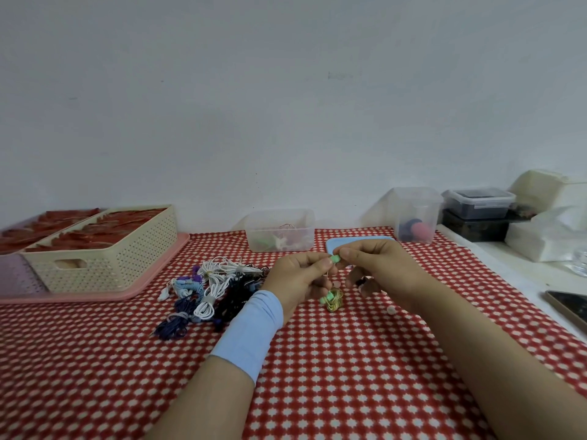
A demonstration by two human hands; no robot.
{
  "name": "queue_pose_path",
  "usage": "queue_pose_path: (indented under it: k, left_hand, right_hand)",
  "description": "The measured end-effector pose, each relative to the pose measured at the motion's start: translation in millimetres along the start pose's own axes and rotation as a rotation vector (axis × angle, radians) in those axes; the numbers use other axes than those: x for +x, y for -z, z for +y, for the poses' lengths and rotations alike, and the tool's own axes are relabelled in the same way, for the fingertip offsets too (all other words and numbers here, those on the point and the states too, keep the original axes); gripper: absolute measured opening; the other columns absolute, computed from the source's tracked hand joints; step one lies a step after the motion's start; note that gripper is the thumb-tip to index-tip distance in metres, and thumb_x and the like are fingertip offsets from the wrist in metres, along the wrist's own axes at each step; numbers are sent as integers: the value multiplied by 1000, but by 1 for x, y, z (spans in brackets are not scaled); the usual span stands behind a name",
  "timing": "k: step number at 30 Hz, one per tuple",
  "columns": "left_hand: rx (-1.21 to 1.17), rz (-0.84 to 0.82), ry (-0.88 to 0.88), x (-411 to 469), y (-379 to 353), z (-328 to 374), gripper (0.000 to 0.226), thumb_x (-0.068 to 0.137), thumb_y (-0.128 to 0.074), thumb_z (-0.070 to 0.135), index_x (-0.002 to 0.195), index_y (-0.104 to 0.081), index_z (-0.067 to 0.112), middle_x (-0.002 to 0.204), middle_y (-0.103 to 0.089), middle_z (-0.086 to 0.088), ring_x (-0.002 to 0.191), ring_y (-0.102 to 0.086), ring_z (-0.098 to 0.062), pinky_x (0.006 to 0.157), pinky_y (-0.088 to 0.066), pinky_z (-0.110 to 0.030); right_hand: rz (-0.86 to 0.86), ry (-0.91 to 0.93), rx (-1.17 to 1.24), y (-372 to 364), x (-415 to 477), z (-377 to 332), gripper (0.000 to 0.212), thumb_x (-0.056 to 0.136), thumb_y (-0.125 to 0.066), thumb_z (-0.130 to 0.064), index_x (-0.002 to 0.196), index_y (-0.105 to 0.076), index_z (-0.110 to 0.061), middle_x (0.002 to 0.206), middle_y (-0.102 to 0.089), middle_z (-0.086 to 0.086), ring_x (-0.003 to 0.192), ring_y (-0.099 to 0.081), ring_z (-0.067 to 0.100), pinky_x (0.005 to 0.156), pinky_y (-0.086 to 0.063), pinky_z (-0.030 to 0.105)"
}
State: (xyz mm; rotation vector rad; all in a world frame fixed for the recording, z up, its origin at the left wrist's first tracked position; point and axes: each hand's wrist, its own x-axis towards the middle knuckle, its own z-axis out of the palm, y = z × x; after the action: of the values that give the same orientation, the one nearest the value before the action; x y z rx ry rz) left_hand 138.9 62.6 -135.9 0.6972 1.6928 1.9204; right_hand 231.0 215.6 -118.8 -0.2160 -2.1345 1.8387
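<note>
Both hands meet above the red checked tablecloth [317, 360]. My left hand [295, 281] and my right hand [381, 268] pinch a small green earbud piece [334, 259] between fingertips. A thin wire runs down from it to a coiled yellow-green earphone bundle [333, 301] hanging just below the hands. My left wrist wears a light blue band [251, 331]. A small white piece [390, 310] lies on the cloth under my right wrist.
A pile of bundled earphone cables [209, 290] in white, blue, purple and black lies to the left. A cream basket [104, 249] stands on a pink tray [95, 293]. Clear tubs [279, 230] [416, 214], a blue lid [359, 241], dark boxes [476, 204] and a phone [568, 306] sit behind and right.
</note>
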Motion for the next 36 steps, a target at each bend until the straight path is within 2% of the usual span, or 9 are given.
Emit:
queue_pose_path:
  k: [6,11,16,22,23,26,28,33,36]
  left_hand:
    - [177,36,-54,0,-1,0,12,90,-68,6,102,-70,6,86,-76,-10,58,-65,-14,57,-56,-24]
    - [181,65,-85,1,1,-1,8,91,-68,10,97,-72,10,79,-74,-7,59,-65,-16,56,-56,-26]
    - [195,33,-63,1,2,-2,7,92,-67,13,93,-74,13,79,-75,-6,57,-63,-15,56,-55,-25]
    - [199,22,-42,0,3,-1,8,93,-66,13,93,-73,11,78,-75,-5,55,-62,-14,54,-54,-24]
    - [196,20,-42,0,3,-1,8,93,-66,13,93,-73,12,79,-75,-5,56,-62,-14,54,-54,-24]
    - [168,4,-48,0,5,-1,11,94,-64,13,101,-72,11,83,-75,-4,59,-63,-14,55,-52,-24]
    - [134,-22,-40,1,7,0,16,94,-63,13,108,-71,8,83,-74,-4,60,-62,-14,55,-51,-22]
    - [90,-98,-26,-1,7,1,12,94,-61,7,102,-71,6,75,-71,-2,55,-59,-9,52,-50,-19]
    - [84,-134,-24,-2,7,-1,12,94,-60,5,98,-71,6,73,-71,-2,54,-59,-8,52,-51,-17]
  right_hand:
    - [53,36,-103,1,1,2,12,86,-77,-13,97,-77,-10,81,-77,9,63,-69,18,51,-54,28]
    - [20,70,-150,1,1,1,17,84,-77,-12,101,-77,-15,80,-77,3,63,-71,14,52,-54,26]
    - [67,129,-229,1,3,4,16,84,-78,-10,99,-78,-14,77,-77,2,60,-70,15,53,-58,31]
    - [67,210,-336,1,2,4,11,83,-80,-16,91,-81,-24,75,-76,-2,68,-67,41,63,-59,50]
    - [61,208,-328,0,1,3,11,83,-79,-17,91,-81,-24,77,-77,-1,68,-67,40,63,-59,50]
    - [14,99,-179,1,-2,-2,17,89,-73,-21,106,-77,-21,87,-78,0,66,-70,19,63,-56,39]
    - [-67,-10,-47,3,-3,-4,23,95,-66,-26,114,-75,-19,96,-77,1,70,-69,14,61,-53,30]
    - [-168,-121,95,5,-1,0,34,80,-70,-32,106,-78,-11,96,-75,8,70,-64,12,56,-47,23]
    - [-167,-135,105,3,0,4,26,77,-72,-30,94,-79,-11,86,-74,8,66,-64,11,52,-45,21]
